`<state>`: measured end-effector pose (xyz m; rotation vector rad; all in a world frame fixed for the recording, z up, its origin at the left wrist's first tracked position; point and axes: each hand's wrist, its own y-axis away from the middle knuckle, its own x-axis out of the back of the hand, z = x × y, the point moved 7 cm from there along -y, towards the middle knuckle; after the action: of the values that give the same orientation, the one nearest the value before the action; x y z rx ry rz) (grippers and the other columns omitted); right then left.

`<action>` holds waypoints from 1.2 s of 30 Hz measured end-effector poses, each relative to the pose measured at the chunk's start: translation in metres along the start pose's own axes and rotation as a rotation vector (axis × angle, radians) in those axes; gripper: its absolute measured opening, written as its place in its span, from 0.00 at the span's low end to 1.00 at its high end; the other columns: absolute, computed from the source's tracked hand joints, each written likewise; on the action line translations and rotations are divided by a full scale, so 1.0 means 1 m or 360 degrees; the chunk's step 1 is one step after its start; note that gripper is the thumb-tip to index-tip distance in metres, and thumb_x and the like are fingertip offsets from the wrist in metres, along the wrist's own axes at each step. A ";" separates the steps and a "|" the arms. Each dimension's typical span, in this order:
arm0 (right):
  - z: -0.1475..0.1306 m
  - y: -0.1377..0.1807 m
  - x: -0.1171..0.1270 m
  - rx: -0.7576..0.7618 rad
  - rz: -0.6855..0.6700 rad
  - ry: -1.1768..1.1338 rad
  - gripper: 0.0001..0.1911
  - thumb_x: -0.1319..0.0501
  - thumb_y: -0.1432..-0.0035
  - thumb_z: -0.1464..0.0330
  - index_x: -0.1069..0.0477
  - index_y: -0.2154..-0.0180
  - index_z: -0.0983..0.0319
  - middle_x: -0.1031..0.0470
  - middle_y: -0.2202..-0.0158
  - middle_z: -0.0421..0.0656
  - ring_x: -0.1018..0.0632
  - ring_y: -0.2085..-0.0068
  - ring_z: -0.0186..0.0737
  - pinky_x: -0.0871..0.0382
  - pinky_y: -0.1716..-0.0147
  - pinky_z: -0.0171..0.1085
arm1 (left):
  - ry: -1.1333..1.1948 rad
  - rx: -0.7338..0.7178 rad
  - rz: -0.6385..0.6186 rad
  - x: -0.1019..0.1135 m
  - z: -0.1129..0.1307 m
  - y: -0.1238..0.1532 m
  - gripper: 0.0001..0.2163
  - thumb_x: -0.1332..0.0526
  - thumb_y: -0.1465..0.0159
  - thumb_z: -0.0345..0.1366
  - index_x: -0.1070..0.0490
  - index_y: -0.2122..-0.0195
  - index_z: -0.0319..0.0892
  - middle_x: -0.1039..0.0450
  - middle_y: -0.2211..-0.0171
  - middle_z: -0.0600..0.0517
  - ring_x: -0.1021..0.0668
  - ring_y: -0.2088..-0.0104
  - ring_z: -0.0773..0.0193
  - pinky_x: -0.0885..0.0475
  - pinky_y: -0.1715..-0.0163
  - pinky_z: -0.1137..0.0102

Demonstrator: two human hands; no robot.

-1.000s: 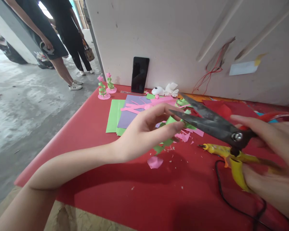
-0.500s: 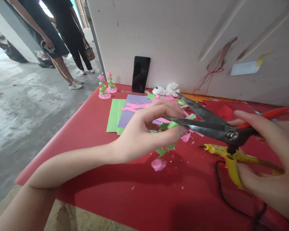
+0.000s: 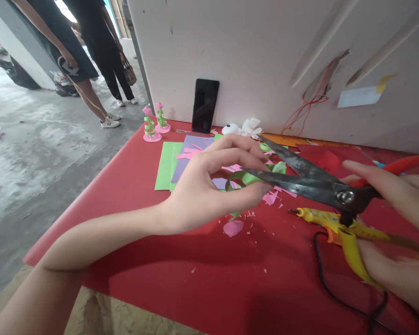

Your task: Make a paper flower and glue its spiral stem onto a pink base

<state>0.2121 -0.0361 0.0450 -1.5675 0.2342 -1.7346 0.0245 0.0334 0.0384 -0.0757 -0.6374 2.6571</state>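
Note:
My left hand [image 3: 209, 190] pinches a curled green paper strip [image 3: 278, 168] between thumb and fingers. A small pink paper piece [image 3: 233, 228] hangs below it at the strip's lower end. My right hand [image 3: 401, 232] grips scissors [image 3: 321, 188] with one red and one yellow handle. Their dark blades are spread apart, pointing left, with the lower blade crossing in front of the green strip by my left fingertips. Whether the blades touch the paper I cannot tell. Beneath the scissors lies a yellow glue gun [image 3: 314, 215] with a black cord.
Green sheets [image 3: 165, 165], a purple sheet [image 3: 181, 173] and pink strips lie behind my left hand. Two paper flowers [image 3: 149, 128] stand at the far left corner of the red table [image 3: 181, 279]. A black phone [image 3: 205, 106] leans on the white panel. Two people stand beyond the table.
The scissors and my right hand have shifted slightly right, blades still spread. The green strip has been turned a little in my left hand, and the pink piece hangs slightly higher and further right.

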 end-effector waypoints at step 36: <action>-0.018 0.006 0.000 -0.0083 0.0197 0.0094 0.32 0.48 0.47 0.70 0.41 0.39 0.58 0.31 0.67 0.46 0.30 0.65 0.43 0.37 0.62 0.40 | -0.0086 -0.0025 0.0101 0.006 -0.001 -0.004 0.06 0.36 0.49 0.26 0.29 0.80 0.42 0.36 0.69 0.54 0.30 0.64 0.67 0.28 0.56 0.65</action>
<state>0.1986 -0.0466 0.0372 -1.5074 0.4005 -1.6914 0.0208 0.0391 0.0398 -0.0296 -0.6844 2.7237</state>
